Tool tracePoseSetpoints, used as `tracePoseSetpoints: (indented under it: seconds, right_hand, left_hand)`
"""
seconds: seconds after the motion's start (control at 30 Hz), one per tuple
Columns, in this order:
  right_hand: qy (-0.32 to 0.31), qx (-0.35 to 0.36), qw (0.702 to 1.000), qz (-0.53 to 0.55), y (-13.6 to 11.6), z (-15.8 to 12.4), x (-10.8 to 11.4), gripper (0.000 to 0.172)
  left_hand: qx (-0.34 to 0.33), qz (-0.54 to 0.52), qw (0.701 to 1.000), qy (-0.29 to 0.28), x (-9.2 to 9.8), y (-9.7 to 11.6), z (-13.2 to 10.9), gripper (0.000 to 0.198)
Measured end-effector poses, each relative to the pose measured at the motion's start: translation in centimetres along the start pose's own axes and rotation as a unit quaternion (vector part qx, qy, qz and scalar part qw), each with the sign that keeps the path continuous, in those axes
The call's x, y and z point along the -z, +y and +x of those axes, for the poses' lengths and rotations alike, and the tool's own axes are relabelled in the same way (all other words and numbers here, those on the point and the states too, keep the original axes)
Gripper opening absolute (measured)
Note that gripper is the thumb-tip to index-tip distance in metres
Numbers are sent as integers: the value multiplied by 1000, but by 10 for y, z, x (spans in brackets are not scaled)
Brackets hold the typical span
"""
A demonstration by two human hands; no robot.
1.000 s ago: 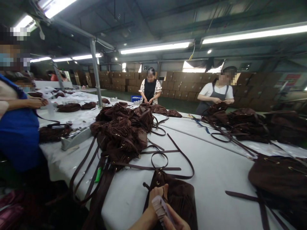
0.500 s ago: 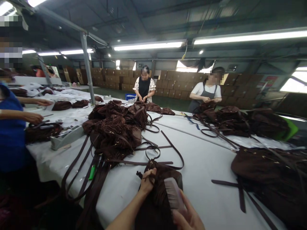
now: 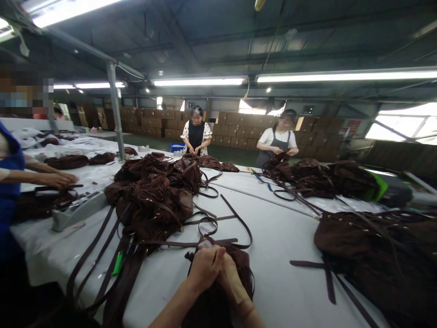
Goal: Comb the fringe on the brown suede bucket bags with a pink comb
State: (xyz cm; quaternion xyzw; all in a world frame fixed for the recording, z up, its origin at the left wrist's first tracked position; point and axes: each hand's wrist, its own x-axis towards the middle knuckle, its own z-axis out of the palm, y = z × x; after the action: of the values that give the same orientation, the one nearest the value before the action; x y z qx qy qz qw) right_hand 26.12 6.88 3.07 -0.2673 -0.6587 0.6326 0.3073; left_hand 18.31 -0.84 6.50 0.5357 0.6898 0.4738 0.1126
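A dark brown drawstring bag (image 3: 213,303) lies on the white table directly before me, with eyelets at its top end. My left hand (image 3: 205,269) is closed at the upper part of this bag, its fingertips partly hidden. Pressed close beside it, my right hand (image 3: 228,273) is closed too, its fingers mostly behind the left hand. Only a pale end of the comb (image 3: 205,244) shows above the hands, over the bag's top. Thin brown straps (image 3: 239,218) lie just beyond.
A heap of brown fringed bags (image 3: 153,191) is ahead left, its straps hanging over the table edge near a green-handled tool (image 3: 118,263). Another brown bag (image 3: 362,246) lies right. A grey tray (image 3: 80,212) and a co-worker's hands (image 3: 63,178) are left; two people stand across.
My right hand has moved up and left with the comb, from the bag's right side to beside my left hand. The view has shifted, and the co-worker's hands at left have come together.
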Motion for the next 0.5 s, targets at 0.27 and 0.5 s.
tracePoseSetpoints:
  seconds: [0.27,0.5]
  right_hand:
    - [-27,-83,980,178,-1,-27,14,62]
    - [-32,-59,979,192,-19,-49,5,59]
  left_hand:
    - [125,-414,897,94,-8,-22,-22,61]
    - [109,-301,946,-50,-29,-30,-15,48]
